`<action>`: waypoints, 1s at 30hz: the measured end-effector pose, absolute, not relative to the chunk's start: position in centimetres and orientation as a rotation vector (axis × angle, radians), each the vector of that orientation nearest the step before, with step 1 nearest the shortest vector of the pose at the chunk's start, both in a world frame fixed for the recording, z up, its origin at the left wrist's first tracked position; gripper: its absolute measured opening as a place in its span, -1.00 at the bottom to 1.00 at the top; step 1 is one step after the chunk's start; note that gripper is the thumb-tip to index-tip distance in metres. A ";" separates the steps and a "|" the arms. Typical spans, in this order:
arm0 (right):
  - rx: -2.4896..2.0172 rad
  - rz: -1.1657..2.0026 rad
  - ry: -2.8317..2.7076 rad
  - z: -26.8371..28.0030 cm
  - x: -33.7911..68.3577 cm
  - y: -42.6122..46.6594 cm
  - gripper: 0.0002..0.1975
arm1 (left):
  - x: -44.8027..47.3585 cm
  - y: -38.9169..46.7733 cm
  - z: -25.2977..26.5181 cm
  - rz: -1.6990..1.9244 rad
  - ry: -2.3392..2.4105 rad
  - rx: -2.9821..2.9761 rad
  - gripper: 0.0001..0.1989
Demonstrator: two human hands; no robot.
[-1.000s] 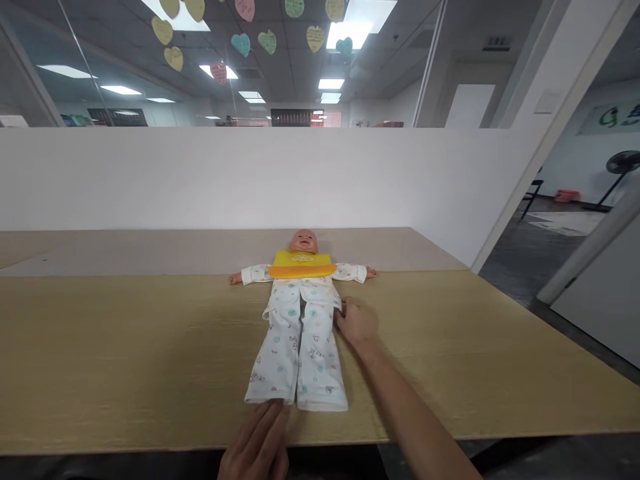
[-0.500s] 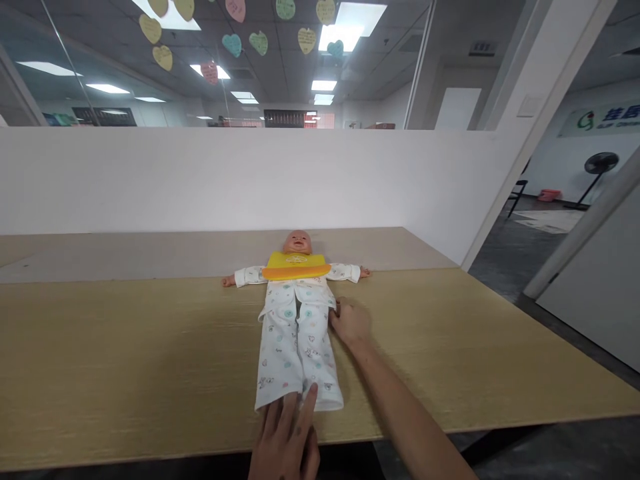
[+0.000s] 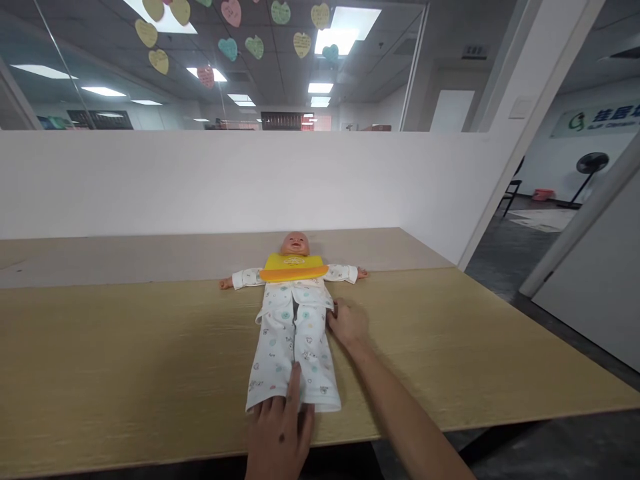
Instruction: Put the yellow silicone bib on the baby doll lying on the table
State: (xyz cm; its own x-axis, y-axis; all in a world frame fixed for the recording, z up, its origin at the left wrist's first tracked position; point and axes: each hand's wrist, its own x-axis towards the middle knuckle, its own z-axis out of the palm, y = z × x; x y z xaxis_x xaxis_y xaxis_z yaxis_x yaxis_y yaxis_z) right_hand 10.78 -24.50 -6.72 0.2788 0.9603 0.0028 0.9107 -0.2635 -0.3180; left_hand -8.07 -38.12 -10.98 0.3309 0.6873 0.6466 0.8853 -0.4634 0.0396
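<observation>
A baby doll point(image 3: 295, 244) lies on its back on the table, arms spread sideways. It wears a yellow bib point(image 3: 294, 262) with an orange lower pocket, a white printed shirt point(image 3: 280, 295) and matching white trousers point(image 3: 273, 347). My left hand point(image 3: 278, 427) is at the trouser hems, its index finger stretched over the gap between the legs. Its other fingertips are hidden beneath the left leg's hem. Beside the doll's hip, my right hand point(image 3: 349, 322) has bent fingers closed at the edge of the clothes, where shirt hem and trousers meet. The doll's feet are not visible.
The wooden table point(image 3: 125, 353) meets a grey strip point(image 3: 125, 257) along a low white wall point(image 3: 200, 180). Glass with heart-shaped notes point(image 3: 228, 49) rises above. The table's front edge runs close to my left hand. A doorway stands at the right.
My left fingers have slid from on top of the left trouser hem to under it, and the index finger has shifted left. The hem spreads further left. My right hand stays at the hip.
</observation>
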 end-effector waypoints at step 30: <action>-2.308 0.257 -1.752 -6.1 10.6 -24.9 -0.61 | -8.5 -36.3 -11.0 -0.694 -1.395 -2.479 -0.49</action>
